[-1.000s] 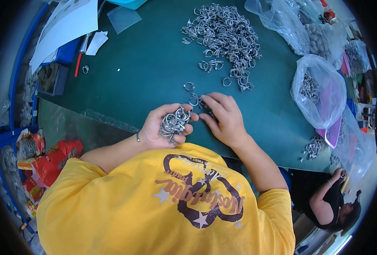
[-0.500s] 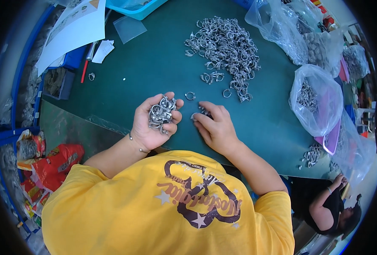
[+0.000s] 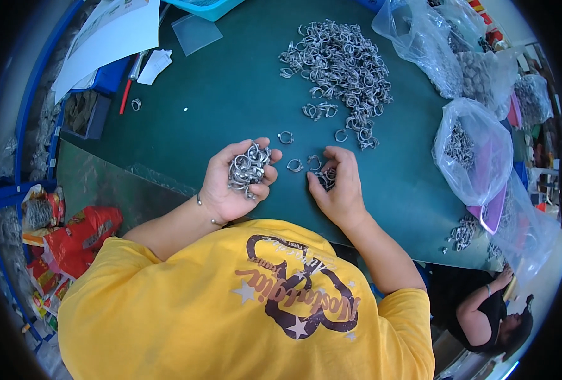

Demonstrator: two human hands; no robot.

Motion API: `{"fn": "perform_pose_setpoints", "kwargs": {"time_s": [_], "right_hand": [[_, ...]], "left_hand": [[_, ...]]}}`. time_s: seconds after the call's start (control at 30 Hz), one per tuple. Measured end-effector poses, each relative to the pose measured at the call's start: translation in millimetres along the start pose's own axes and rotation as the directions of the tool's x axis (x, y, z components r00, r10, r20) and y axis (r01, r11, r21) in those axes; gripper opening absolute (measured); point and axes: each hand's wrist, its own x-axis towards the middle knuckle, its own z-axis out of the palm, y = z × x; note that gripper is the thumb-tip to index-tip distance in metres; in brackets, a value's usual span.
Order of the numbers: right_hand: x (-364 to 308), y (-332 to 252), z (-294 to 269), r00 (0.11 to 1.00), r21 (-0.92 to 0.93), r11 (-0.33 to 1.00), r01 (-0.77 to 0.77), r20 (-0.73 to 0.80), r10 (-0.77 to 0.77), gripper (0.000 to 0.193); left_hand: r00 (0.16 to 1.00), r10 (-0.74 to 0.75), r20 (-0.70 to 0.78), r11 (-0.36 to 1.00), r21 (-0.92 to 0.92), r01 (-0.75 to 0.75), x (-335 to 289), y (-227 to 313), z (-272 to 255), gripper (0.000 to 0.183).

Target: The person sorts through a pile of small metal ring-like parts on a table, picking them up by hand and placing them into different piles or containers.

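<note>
My left hand [image 3: 230,180] is palm up, its fingers curled round a heap of silvery metal rings [image 3: 248,168]. To its right, my right hand [image 3: 344,190] is low over the green table, thumb and fingers curved around several more rings [image 3: 326,178], partly hidden under the fingers. A single ring [image 3: 294,165] lies between the hands, and another ring [image 3: 314,162] is right at my right fingertips. Just beyond them is a loose ring [image 3: 285,137]. Farther off, a large pile of rings [image 3: 341,63] spreads over the table.
An open plastic bag of rings [image 3: 471,142] sits at the right beside a purple tray [image 3: 495,209]. More bags [image 3: 420,47] lie at the far right. At the left are a red pen [image 3: 126,96], white paper [image 3: 113,44] and a blue bin [image 3: 107,76]. Another person [image 3: 483,310] sits at lower right.
My right hand has shifted right and turned more upright. Two rings now show on the table between the hands where its fingers were. My left hand keeps its heap.
</note>
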Motion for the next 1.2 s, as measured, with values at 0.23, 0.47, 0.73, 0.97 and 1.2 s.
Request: {"fn": "perform_pose_setpoints", "kwargs": {"time_s": [0.23,0.47,0.73,0.97,1.2], "right_hand": [[-1,6,3,0.998,-0.057,0.996,0.067,-0.002,-0.067,0.049],[0,7,3,0.993,-0.041,0.999,-0.018,-0.116,0.013,0.049],[12,14,-4,0.999,-0.311,0.95,0.005,-0.049,-0.021,0.03],[-14,12,-18,0.927,-0.209,0.903,0.374,0.124,-0.355,0.023],[-1,-22,13,0.97,-0.284,0.93,0.233,0.133,-0.202,0.024]], "left_hand": [[1.0,0.001,-0.007,1.0,-0.004,-0.001,-1,0,-1,0.021],[1.0,-0.001,-0.019,1.0,0.008,0.001,-1,-1,0,0.021],[1.0,-0.007,0.003,1.0,0.013,0.007,-1,0,1,0.021],[1.0,0.011,-0.017,1.0,0.017,-0.01,-2,2,4,0.021],[1.0,0.009,-0.025,0.999,0.034,-0.008,3,-2,5,0.021]]}}
